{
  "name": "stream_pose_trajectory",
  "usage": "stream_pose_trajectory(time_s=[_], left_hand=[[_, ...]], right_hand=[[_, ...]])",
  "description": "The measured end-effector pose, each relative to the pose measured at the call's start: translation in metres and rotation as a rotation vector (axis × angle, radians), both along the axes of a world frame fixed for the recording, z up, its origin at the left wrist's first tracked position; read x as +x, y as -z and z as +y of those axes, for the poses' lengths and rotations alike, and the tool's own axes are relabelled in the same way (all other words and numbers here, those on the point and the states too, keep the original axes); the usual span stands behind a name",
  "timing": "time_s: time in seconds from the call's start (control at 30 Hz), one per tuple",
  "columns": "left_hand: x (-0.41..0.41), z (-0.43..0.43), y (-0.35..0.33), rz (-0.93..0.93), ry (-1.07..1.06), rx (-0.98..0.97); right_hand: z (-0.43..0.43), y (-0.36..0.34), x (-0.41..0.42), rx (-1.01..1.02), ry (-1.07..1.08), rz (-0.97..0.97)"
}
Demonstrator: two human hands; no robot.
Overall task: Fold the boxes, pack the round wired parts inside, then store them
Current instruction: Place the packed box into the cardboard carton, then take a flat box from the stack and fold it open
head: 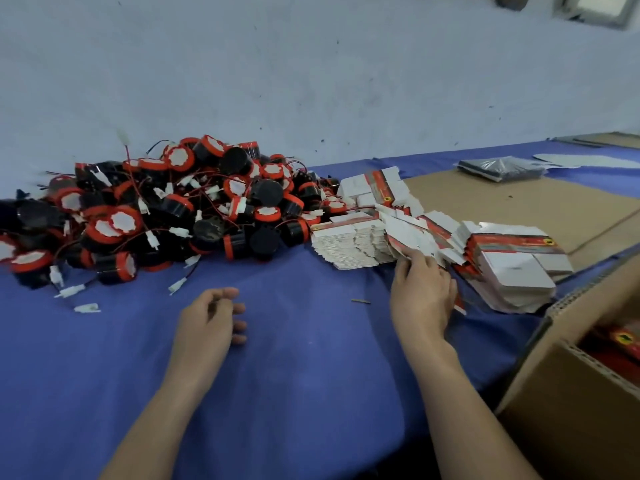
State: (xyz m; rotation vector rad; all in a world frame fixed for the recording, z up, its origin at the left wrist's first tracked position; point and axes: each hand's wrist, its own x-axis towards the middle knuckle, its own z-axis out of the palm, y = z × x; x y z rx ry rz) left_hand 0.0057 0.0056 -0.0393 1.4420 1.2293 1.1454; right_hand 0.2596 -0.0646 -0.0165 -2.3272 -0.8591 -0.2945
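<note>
Here the right grip (pixel 420 289) is laid on the loosely fanned boxes (pixel 360 237) beside the parts (pixel 166 209), a pinch cannot be told, the left grip (pixel 207 320) is held slack and empty, so several boxes could be dragged out together.

1. Left hand (pixel 211 317) sits lower centre, fingers loosely curled, holding nothing.
2. Right hand (pixel 423 289) reaches forward at centre right, back facing us; can't tell whether it's pinching anything.
3. Both forearms bare, rising from the bottom edge.
</note>
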Motion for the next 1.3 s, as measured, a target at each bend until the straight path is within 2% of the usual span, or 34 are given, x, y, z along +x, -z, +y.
stream_pose_trajectory(time_s=[0.07,0.17,0.2,0.27,0.33,0.47,0.57,0.73,0.9,1.03,1.3], left_hand=[[-0.005,-0.008,-0.002,-0.032,-0.016,0.059],[-0.011,-0.017,-0.008,-0.087,-0.053,0.129],[-0.012,-0.019,-0.011,-0.113,-0.057,0.138],[-0.013,-0.023,-0.017,-0.175,-0.043,0.136],[-0.014,-0.027,-0.021,-0.244,0.018,0.106],[-0.013,-0.033,-0.025,-0.360,0.149,0.015],[-0.017,-0.031,-0.027,-0.453,0.087,-0.010],[-0.044,-0.027,-0.033,-0.497,-0.008,0.010],[-0.053,-0.044,-0.041,-0.149,-0.042,0.342],[-0.045,-0.055,-0.041,-0.046,-0.024,0.440],[-0.026,-0.060,-0.033,-0.068,0.008,0.442]], right_hand=[[-0.006,-0.009,-0.006,0.140,-0.003,-0.012],[-0.017,-0.025,-0.015,0.462,-0.107,-0.034],[-0.019,-0.032,-0.019,0.583,-0.192,0.051],[-0.018,-0.044,-0.033,0.810,-0.352,0.349],[-0.015,-0.051,-0.052,0.934,-0.449,0.664],[-0.005,-0.042,-0.101,0.821,-0.624,1.133],[0.002,-0.032,-0.128,0.646,-0.753,1.271],[0.007,-0.023,-0.145,0.452,-0.827,1.201],[0.008,-0.022,-0.146,0.564,-0.856,0.934],[0.011,-0.022,-0.154,0.565,-0.984,0.930],[0.012,-0.019,-0.153,0.592,-0.933,0.965]])
